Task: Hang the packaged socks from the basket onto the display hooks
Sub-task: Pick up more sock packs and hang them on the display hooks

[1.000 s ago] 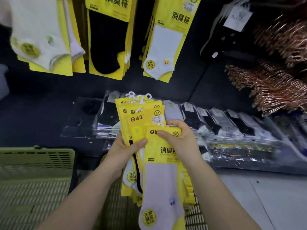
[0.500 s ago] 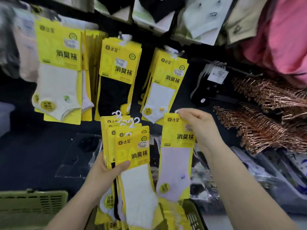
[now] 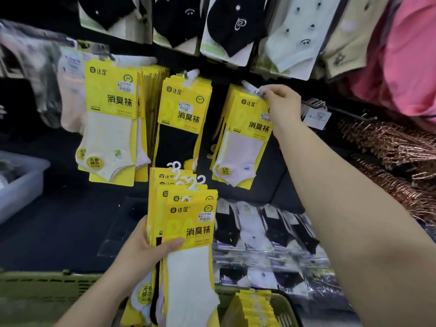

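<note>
Dark display wall (image 3: 218,100), sock pack (image 3: 244,142) upright

A sock display is viewed through 1 wide-angle camera worn on the head, faced forward and slightly downward and held close. The hanging sock packs (image 3: 181,109) are framed at centre, the left hand (image 3: 141,251) and its stack of packs (image 3: 188,232) low in the middle, the right hand (image 3: 283,105) at upper right. The basket (image 3: 47,286) is cropped by the bottom edge.
</note>
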{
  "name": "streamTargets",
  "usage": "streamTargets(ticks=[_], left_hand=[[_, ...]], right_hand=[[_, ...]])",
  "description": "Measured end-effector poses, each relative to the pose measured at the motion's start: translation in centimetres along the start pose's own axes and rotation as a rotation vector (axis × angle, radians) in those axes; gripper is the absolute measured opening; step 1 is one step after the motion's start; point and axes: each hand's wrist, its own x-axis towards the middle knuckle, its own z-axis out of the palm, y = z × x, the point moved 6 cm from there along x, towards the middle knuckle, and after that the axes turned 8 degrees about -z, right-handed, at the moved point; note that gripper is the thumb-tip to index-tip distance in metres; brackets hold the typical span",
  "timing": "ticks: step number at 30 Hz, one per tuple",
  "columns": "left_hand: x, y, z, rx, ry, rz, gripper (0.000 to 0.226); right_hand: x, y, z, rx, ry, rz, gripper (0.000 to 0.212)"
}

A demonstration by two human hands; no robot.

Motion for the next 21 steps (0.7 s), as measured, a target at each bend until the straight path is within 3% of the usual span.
streamTargets(ticks=[4,8,9,11,13,14,16,21], left_hand=[[-0.3,1.0,2.0,-0.013,-0.046,0.04,0.068],[-0.2,2.6,3.3,-0.048,-0.074,0.096,0.063],[-0.2,2.9,3.4,-0.055,-0.073,0.106,0.061],[-0.1,3.6,3.4,-0.072,-0.059,0.123,0.06],[0.1,4.2,3.6,-0.092,-0.036,0.137,0.064],[0.1,4.3,3.8,-0.106,-0.025,0.138,0.068],[0.3,4.5,4.3,-0.134,-0.005,0.126,0.076],[0.5,4.5,5.1,-0.15,0.002,0.105,0.084]], right_hand=[[0.4,0.8,-0.2,-0.012,0.03,0.073,0.019],[-2.4,0.9,-1.5,-0.179,0.157,-0.014,0.013],[-4.2,1.0,-1.5,-0.18,0.125,-0.036,0.011],[-8.7,1.7,-0.1,-0.131,-0.147,-0.025,0.01],[-13.3,2.6,1.4,-0.165,-0.453,0.053,0.027],[-14.8,2.9,1.6,-0.169,-0.516,0.072,0.037],[-15.6,3.2,1.2,-0.136,-0.49,0.076,0.048],[-14.1,3.8,-0.4,-0.088,-0.451,0.066,0.044]])
